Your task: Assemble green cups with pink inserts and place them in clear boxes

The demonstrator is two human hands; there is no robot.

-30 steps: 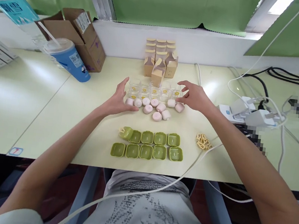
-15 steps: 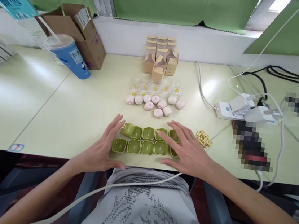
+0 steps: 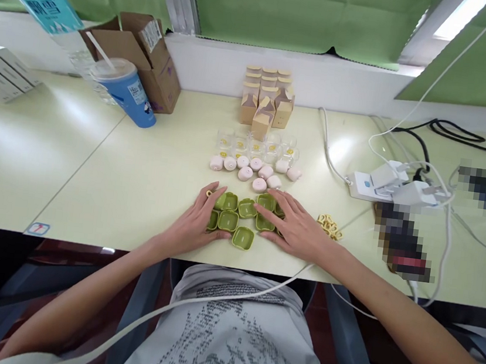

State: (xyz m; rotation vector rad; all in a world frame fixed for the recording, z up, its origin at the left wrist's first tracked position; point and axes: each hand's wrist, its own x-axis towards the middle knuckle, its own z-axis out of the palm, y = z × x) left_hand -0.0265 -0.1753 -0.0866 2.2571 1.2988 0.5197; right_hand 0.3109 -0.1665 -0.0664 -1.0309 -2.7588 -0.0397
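Note:
Several small green square trays (image 3: 242, 237) lie bunched together near the table's front edge. My left hand (image 3: 196, 223) lies flat against their left side, fingers stretched over two of them. My right hand (image 3: 297, 229) lies flat on the right side, fingers spread across the trays there. Both hands are open and grip nothing. Behind the trays lie several pink round pieces (image 3: 245, 173), then a row of clear little cases (image 3: 254, 146), then a stack of small tan cartons (image 3: 266, 99).
A small pile of yellow rings (image 3: 330, 226) lies right of my right hand. A power strip with adapters and cables (image 3: 395, 188) is at the right. A blue cup with straw (image 3: 125, 91), a cardboard box (image 3: 146, 55) and a water bottle (image 3: 47, 7) stand at the back left.
Both hands came back from the pink pieces to the green trays, then pushed inward; the two neat rows of trays are now crowded together and shifted away from me.

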